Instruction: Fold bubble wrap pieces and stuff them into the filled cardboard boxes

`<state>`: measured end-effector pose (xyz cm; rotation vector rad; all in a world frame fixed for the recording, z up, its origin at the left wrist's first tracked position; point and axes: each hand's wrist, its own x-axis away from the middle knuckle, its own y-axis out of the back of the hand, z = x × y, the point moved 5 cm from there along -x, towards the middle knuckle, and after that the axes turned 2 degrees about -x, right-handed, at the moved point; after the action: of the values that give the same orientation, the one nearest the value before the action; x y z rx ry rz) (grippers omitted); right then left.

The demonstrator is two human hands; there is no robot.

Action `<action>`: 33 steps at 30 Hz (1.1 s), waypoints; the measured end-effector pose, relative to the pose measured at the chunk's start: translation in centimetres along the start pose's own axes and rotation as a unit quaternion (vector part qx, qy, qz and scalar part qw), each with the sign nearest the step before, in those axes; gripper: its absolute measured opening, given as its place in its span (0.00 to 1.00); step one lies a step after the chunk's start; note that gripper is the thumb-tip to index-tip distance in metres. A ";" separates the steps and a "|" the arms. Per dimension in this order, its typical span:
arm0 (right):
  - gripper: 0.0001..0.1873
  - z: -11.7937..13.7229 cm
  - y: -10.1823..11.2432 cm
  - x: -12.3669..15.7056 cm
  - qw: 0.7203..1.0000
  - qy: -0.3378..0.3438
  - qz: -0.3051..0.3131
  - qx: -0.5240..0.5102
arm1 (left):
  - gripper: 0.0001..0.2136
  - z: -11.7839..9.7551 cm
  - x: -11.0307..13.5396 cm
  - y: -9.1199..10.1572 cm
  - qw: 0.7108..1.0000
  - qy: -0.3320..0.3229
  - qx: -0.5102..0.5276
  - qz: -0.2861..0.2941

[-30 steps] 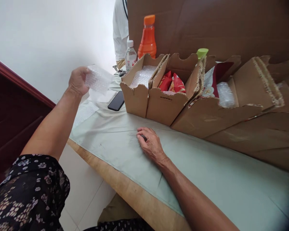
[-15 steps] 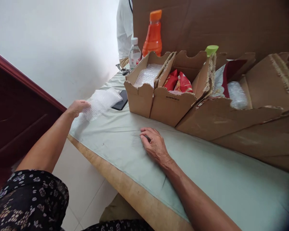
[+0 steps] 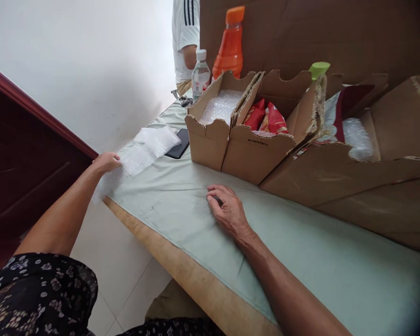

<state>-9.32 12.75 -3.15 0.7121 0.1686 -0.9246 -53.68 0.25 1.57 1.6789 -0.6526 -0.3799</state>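
My left hand (image 3: 107, 162) is at the table's left corner, its fingers closed on a sheet of bubble wrap (image 3: 147, 148). Part of that sheet hangs past the table edge below the hand; the rest lies flat towards the phone. My right hand (image 3: 227, 210) rests on the green cloth (image 3: 182, 210) with its fingers curled around a small dark object (image 3: 217, 200). Most of this object is hidden by the fingers, so its kind does not show.
Cardboard bins (image 3: 210, 144) line the back, holding bubble wrap (image 3: 222, 106), red packets (image 3: 275, 119) and a bubble-wrapped bundle (image 3: 357, 139). Behind stand a clear bottle (image 3: 200, 77) and an orange bottle (image 3: 228, 51). A black phone (image 3: 179, 144) lies nearby. A person in white (image 3: 185, 37) is beyond.
My left hand has moved left and slightly down along the bubble wrap, whose near end now hangs further over the table edge. My right hand has stayed in place with the small dark object.
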 end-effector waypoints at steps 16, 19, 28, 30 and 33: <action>0.09 0.1 0.0 0.1 1.000 -0.004 0.004 0.007 | 0.16 -7.6 2.2 9.5 0.947 -0.063 0.232 -0.212; 0.10 0.2 0.0 0.1 1.000 -0.002 0.006 0.006 | 0.16 -11.0 0.6 6.4 0.955 -0.085 0.238 -0.155; 0.11 0.3 -0.6 0.1 0.999 -0.023 0.033 0.032 | 0.34 -14.8 6.1 -1.6 0.972 -0.190 0.049 -0.128; 0.11 1.1 -0.6 0.3 0.996 -0.032 0.049 0.064 | 0.34 -15.1 10.8 -3.8 0.962 -0.252 0.056 -0.091; 0.06 1.7 -1.0 0.1 0.988 -0.046 0.077 0.124 | 0.32 -16.2 17.2 -6.9 0.913 -0.390 0.094 -0.068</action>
<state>-10.25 11.23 -2.43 0.8972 -0.0842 -0.8351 -29.35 3.28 0.11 1.7365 -1.1840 -1.1522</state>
